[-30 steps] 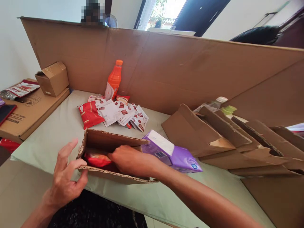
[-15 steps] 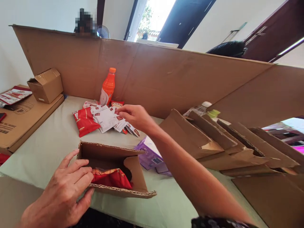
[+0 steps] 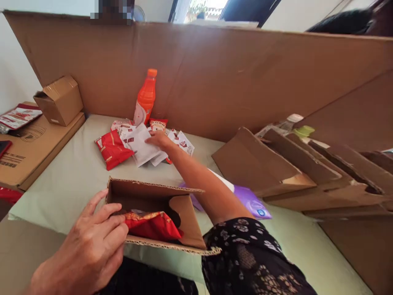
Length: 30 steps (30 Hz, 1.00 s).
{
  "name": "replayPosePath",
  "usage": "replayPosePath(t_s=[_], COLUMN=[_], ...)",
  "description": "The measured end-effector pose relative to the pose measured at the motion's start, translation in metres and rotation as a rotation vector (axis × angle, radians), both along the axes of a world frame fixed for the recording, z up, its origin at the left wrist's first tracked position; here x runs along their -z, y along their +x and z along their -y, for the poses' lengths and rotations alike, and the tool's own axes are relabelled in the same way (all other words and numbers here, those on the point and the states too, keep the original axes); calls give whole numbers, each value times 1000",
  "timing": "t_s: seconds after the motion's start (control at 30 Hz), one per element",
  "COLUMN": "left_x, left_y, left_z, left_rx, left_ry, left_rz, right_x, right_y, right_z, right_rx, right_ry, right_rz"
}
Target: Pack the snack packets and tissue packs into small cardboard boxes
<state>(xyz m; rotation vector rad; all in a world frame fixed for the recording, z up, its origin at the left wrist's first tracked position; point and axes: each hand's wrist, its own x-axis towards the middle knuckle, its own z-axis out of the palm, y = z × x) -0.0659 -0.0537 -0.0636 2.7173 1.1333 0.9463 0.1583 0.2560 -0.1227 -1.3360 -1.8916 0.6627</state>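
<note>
My left hand (image 3: pixel 92 241) grips the left end of an open cardboard box (image 3: pixel 190 223), fingers over the rim and thumb hidden along the near wall. Inside the box lies a shiny red packet (image 3: pixel 153 226). Farther out, my right hand (image 3: pixel 159 140) closes its fingers on the edge of a white packet (image 3: pixel 141 147) in a small pile; the fingertips are partly hidden. Left of the pile is a red packet (image 3: pixel 113 148). Behind it stands a bottle of orange drink (image 3: pixel 146 96), with a red-and-white packet (image 3: pixel 158 124) at its base.
A purple-and-white pack (image 3: pixel 251 203) lies partly behind my right forearm. Several cardboard boxes (image 3: pixel 264 164) stand in a row at right. On the left, a small carton (image 3: pixel 59 102) rests on a flat box (image 3: pixel 39 151). A tall cardboard panel (image 3: pixel 215 78) closes off the back.
My right hand has moved onto the white packets, shifting some to the right and apart. My view has tilted down. My left hand keeps its hold on the box.
</note>
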Motion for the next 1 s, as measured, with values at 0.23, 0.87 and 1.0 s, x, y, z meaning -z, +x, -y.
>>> replayPosePath(t_s=[0.23,0.87,1.0], left_x=[0,-3,-2], left_y=[-2,1,1], left_z=[-1,5,4], left_rx=[-5,-83,-86], left_ry=[-52,-32,-5], left_rz=[5,-48,-44], right_x=[-64,-94,-92], right_y=[68,91,82], right_z=[92,268,274], right_rx=[78,260,-90], right_ry=[333,611,497], right_rz=[-339,-452,-273])
